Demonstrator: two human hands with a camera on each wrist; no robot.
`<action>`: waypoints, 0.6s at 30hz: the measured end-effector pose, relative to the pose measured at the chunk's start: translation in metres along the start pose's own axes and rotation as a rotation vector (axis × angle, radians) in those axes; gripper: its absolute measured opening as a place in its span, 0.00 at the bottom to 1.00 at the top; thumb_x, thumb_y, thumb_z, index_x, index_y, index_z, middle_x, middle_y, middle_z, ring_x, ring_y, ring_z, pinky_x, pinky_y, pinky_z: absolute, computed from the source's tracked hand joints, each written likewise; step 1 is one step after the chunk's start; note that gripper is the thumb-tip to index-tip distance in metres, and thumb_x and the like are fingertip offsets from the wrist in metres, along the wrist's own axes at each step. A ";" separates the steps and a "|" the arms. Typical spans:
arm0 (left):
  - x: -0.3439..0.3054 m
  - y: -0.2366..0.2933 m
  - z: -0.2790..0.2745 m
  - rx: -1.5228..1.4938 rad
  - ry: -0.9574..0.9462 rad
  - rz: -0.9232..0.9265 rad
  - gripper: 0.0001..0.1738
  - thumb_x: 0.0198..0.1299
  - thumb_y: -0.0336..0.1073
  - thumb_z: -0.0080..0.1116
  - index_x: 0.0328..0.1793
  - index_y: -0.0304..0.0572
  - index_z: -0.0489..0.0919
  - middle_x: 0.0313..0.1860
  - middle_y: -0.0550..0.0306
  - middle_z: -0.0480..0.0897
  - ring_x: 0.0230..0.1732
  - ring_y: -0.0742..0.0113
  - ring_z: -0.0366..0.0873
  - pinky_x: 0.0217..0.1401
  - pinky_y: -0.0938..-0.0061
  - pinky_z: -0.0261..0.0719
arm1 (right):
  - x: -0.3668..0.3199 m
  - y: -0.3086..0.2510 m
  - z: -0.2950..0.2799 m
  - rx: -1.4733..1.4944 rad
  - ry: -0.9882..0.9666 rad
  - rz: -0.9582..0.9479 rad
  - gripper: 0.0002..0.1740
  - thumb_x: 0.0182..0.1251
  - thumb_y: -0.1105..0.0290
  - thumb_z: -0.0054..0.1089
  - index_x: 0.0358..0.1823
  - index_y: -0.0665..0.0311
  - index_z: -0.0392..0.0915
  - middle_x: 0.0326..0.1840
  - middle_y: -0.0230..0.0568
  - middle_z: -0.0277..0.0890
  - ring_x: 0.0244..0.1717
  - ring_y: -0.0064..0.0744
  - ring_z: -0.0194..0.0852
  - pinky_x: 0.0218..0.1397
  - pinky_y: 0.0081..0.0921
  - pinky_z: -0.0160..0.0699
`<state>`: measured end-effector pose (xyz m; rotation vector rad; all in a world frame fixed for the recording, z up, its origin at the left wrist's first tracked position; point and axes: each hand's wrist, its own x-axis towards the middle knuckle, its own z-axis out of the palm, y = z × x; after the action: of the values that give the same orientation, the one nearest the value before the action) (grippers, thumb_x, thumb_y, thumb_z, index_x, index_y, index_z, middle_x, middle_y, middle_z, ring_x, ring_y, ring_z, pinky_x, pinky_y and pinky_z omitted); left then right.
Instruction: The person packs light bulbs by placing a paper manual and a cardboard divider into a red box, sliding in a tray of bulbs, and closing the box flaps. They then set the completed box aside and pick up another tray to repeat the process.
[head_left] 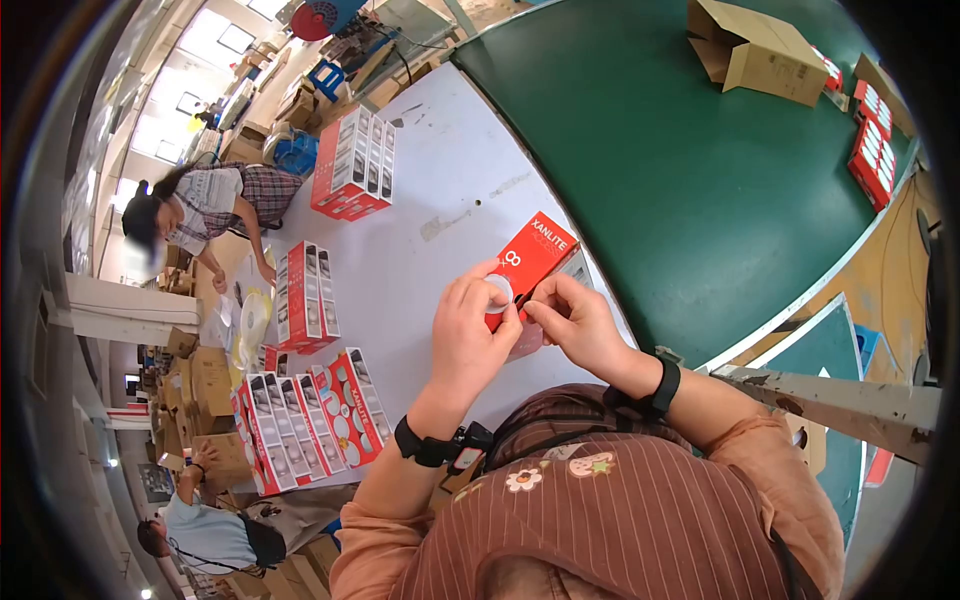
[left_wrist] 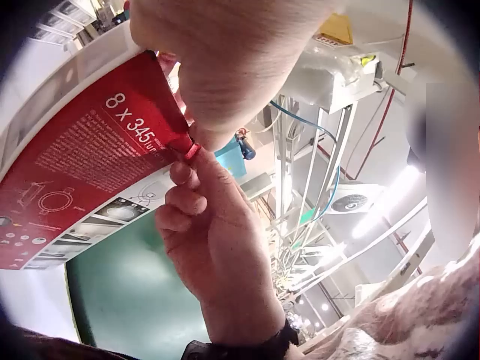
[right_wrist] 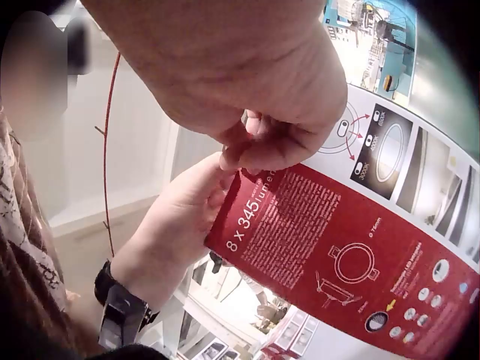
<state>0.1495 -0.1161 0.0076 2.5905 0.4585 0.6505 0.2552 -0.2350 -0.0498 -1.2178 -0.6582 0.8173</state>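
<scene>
A red printed carton (head_left: pixel 538 243) marked XANLITE lies tilted over the white table, before the person's body. The left hand (head_left: pixel 468 325) grips its near end, with fingers over the top face and the thumb by the end edge. At the same end, the right hand (head_left: pixel 580 322) pinches a small red flap between thumb and forefinger. In the left wrist view the right hand (left_wrist: pixel 225 232) shows at that corner of the carton (left_wrist: pixel 90 150). The right wrist view shows the carton's text panel (right_wrist: pixel 292 217), with the left hand (right_wrist: pixel 169 221) partly behind it.
Stacked red-and-white cartons (head_left: pixel 352 165) stand on the white table (head_left: pixel 430 130), with more cartons (head_left: pixel 300 425) at the left. A green table (head_left: pixel 620 130) adjoins it, bearing an open cardboard box (head_left: pixel 770 60) and red packs (head_left: pixel 873 150). Two other people are at the left.
</scene>
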 end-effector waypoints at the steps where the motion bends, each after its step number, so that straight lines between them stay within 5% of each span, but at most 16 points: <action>1: -0.001 0.000 0.000 -0.014 -0.001 -0.004 0.09 0.51 0.26 0.62 0.35 0.40 0.71 0.59 0.44 0.78 0.55 0.47 0.76 0.58 0.61 0.73 | -0.001 0.000 0.002 0.035 0.016 0.007 0.05 0.69 0.74 0.57 0.36 0.66 0.71 0.26 0.30 0.74 0.22 0.13 0.69 0.22 0.16 0.69; 8: -0.003 -0.006 -0.004 -0.134 -0.013 0.032 0.09 0.52 0.26 0.62 0.36 0.39 0.73 0.56 0.43 0.79 0.53 0.46 0.76 0.58 0.58 0.72 | -0.002 -0.016 0.005 0.161 0.043 0.162 0.06 0.70 0.73 0.57 0.36 0.67 0.70 0.27 0.34 0.77 0.19 0.15 0.71 0.18 0.14 0.68; 18: -0.004 -0.005 -0.006 -0.142 -0.021 0.038 0.08 0.53 0.26 0.61 0.38 0.38 0.74 0.56 0.43 0.79 0.54 0.47 0.77 0.58 0.60 0.73 | -0.004 -0.003 0.019 0.202 0.194 0.102 0.09 0.68 0.72 0.60 0.34 0.68 0.71 0.23 0.34 0.77 0.15 0.15 0.68 0.16 0.15 0.65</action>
<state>0.1425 -0.1119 0.0084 2.4749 0.3445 0.6442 0.2382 -0.2289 -0.0424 -1.1358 -0.3494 0.8171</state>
